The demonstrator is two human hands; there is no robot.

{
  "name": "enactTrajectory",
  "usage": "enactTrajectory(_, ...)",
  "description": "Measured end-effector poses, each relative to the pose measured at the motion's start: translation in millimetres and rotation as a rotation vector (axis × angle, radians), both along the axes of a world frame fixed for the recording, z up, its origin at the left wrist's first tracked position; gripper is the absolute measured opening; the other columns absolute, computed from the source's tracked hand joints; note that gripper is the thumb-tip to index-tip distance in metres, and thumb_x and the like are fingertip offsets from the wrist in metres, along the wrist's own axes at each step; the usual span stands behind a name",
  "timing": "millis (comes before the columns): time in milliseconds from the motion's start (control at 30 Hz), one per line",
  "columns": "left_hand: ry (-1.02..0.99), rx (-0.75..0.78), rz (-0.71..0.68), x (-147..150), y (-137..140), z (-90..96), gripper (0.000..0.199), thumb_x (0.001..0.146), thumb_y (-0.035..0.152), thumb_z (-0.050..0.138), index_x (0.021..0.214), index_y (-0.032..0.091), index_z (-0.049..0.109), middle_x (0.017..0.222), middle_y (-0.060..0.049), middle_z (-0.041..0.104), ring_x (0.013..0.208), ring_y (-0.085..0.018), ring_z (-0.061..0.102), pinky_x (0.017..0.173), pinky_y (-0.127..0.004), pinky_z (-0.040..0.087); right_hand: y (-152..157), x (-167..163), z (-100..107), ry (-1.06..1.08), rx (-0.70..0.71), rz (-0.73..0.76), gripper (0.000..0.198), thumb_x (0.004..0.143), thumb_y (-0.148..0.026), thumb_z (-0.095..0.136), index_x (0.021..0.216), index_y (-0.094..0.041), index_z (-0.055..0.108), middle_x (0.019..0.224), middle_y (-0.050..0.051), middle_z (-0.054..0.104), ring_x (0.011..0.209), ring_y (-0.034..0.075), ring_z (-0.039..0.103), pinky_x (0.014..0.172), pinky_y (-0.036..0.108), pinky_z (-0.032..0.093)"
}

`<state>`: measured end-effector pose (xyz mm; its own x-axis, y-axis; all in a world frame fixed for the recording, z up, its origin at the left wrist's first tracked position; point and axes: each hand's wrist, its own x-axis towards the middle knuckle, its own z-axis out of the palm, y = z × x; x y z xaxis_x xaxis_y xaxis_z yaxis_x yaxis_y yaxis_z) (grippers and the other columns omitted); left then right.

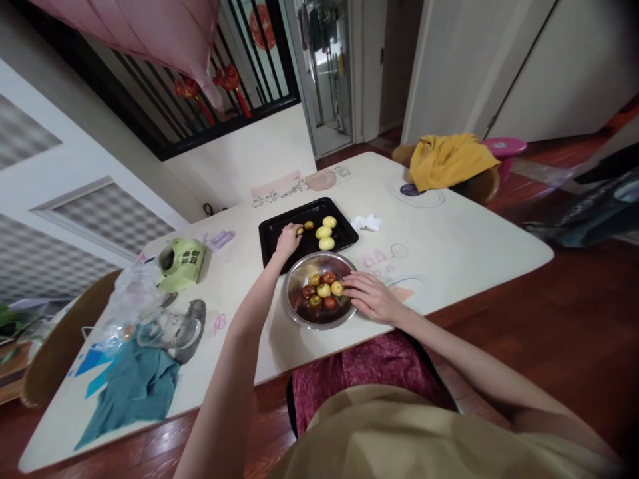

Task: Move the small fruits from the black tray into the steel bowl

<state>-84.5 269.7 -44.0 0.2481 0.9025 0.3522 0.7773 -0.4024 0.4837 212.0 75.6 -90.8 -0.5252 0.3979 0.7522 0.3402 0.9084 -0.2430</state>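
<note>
Reaching over the tray: the left hand (288, 239) had its fingers bent down at a small brownish fruit (300, 231); whether this grip was pinching the fruit or only touching it, I could not tell.
Bowl side: the right hand (370, 295) lay across the right rim of the metal bowl (298, 309), fingers stretched close together, tips at a yellow fruit (337, 288); whether that grip held it, I could not tell.
Bowl fruit: several more pieces sat clustered at the bottom, some red-brown (330, 303), some yellowish.
Black tray (272, 229): it lay just beyond the bowl, with three pale yellow-green fruits (323, 232) in its right part and a second small brownish fruit (309, 225) between them and the left hand.
White desk (449, 246): it carried both, plus a crumpled tissue (367, 222) just right of the tray.
Left end: a green bag (187, 263) stood near clear plastic; a teal cloth (132, 382) lay closer.
Beyond: a yellow cloth (449, 163) hung over a chair.
</note>
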Motion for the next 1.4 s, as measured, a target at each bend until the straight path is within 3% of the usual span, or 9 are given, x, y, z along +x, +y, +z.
enactTrajectory(200,-0.010,0.007,0.031,-6,-21,13.4,0.026,0.081,0.004,0.074,0.102,0.018,0.069,0.106,-0.009,0.067,0.091,-0.023,0.066,0.089,-0.041,0.061,0,-1,1,0.002,-0.004,-0.010,0.030,0.109,-0.028,0.046,0.116,-0.021,0.075,0.122,0.013,0.076,0.122,0.026,0.070,0.113,0.055,0.058)
enactTrajectory(333,-0.154,0.072,0.001,-11,-61,31.1,0.024,0.087,0.013,0.071,0.109,0.019,0.065,0.112,-0.009,0.068,0.096,-0.020,0.068,0.080,-0.031,0.062,0,-1,3,-0.004,-0.024,0.004,0.029,0.109,-0.026,0.047,0.117,-0.022,0.074,0.122,0.012,0.076,0.122,0.026,0.070,0.114,0.054,0.057)
enactTrajectory(433,-0.347,0.075,-0.103,-7,-104,44.1,0.026,0.090,0.024,0.073,0.113,0.020,0.063,0.116,-0.008,0.069,0.104,-0.019,0.070,0.081,-0.027,0.062,0,-1,4,-0.008,-0.045,0.012,0.029,0.109,-0.026,0.047,0.119,-0.022,0.074,0.123,0.012,0.076,0.123,0.026,0.069,0.115,0.055,0.055)
enactTrajectory(533,-0.441,-0.045,-0.207,2,-147,52.7,0.033,0.091,0.031,0.077,0.118,0.020,0.063,0.120,-0.008,0.070,0.107,-0.019,0.073,0.086,-0.028,0.063,2,-1,4,0.000,0.009,0.002,0.027,0.108,-0.026,0.048,0.117,-0.021,0.073,0.120,0.012,0.077,0.120,0.026,0.070,0.113,0.054,0.057)
enactTrajectory(700,-0.318,-0.122,-0.459,9,-189,55.3,0.036,0.091,0.032,0.082,0.122,0.020,0.069,0.122,-0.012,0.071,0.112,-0.023,0.073,0.089,-0.033,0.066,3,0,5,-0.033,0.041,-0.007,0.029,0.109,-0.026,0.045,0.113,-0.021,0.073,0.118,0.012,0.077,0.118,0.026,0.070,0.110,0.054,0.058)
enactTrajectory(933,-0.156,-0.093,-0.706,8,-201,43.4,0.030,0.095,0.030,0.080,0.121,0.017,0.073,0.116,-0.014,0.076,0.112,-0.025,0.073,0.103,-0.042,0.061,1,0,7,-0.038,0.044,-0.016,0.028,0.108,-0.023,0.045,0.111,-0.021,0.072,0.115,0.011,0.077,0.115,0.026,0.070,0.109,0.052,0.057)
enactTrajectory(1400,-0.141,-0.149,-0.724,7,-207,37.1,0.027,0.094,0.034,0.080,0.114,0.016,0.075,0.114,-0.014,0.078,0.107,-0.024,0.077,0.099,-0.037,0.062,1,0,4,-0.044,-0.006,-0.029,0.029,0.108,-0.024,0.045,0.108,-0.021,0.074,0.117,0.011,0.078,0.117,0.026,0.069,0.110,0.053,0.055)
